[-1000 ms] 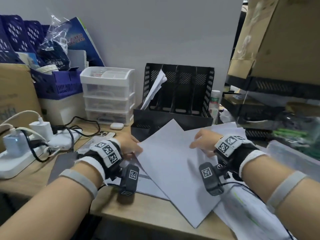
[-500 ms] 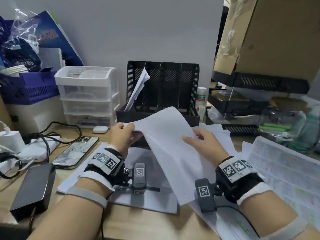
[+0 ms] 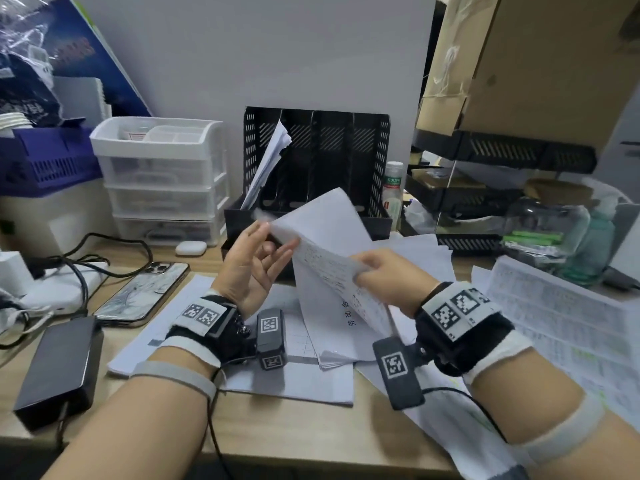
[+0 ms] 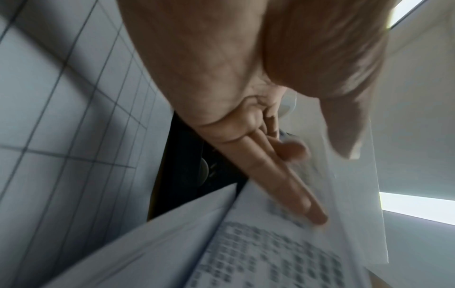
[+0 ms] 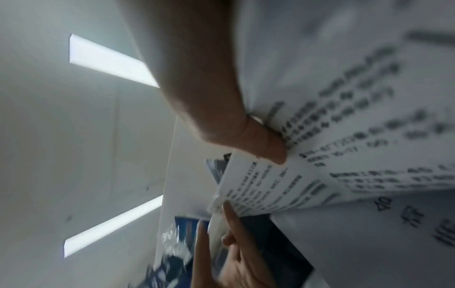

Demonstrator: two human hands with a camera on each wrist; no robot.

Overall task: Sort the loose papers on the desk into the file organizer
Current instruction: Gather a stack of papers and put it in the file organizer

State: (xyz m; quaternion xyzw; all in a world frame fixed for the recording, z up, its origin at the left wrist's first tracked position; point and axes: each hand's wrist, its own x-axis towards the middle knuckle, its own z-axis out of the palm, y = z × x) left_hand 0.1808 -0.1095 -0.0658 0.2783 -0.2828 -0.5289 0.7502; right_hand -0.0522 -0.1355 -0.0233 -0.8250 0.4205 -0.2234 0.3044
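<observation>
A few white printed sheets [image 3: 322, 230] are held up above the desk, just in front of the black file organizer [image 3: 332, 147]. My right hand [image 3: 384, 278] pinches their right edge, and its thumb [image 5: 261, 144] presses the printed face [image 5: 344, 136]. My left hand [image 3: 256, 261] is at their left corner, palm toward the print, with straight fingers [image 4: 278, 179] resting on the sheet [image 4: 270, 253]. The organizer's leftmost slot holds leaning papers [image 3: 270, 161]; its other slots look empty. More loose sheets [image 3: 304, 375] lie on the desk under both wrists.
A spread of printed tables [image 3: 554, 323] covers the desk at right. A phone [image 3: 142, 292], a black power brick [image 3: 59, 365] and cables lie at left. White drawers [image 3: 162, 174] stand left of the organizer, a bottle [image 3: 393, 188] to its right, and a cardboard box [image 3: 536, 64] overhangs.
The sheets rose off the desk and turned so their printed side shows. My left hand went from gripping the corner to straight fingers against the sheet. My right hand kept its hold.
</observation>
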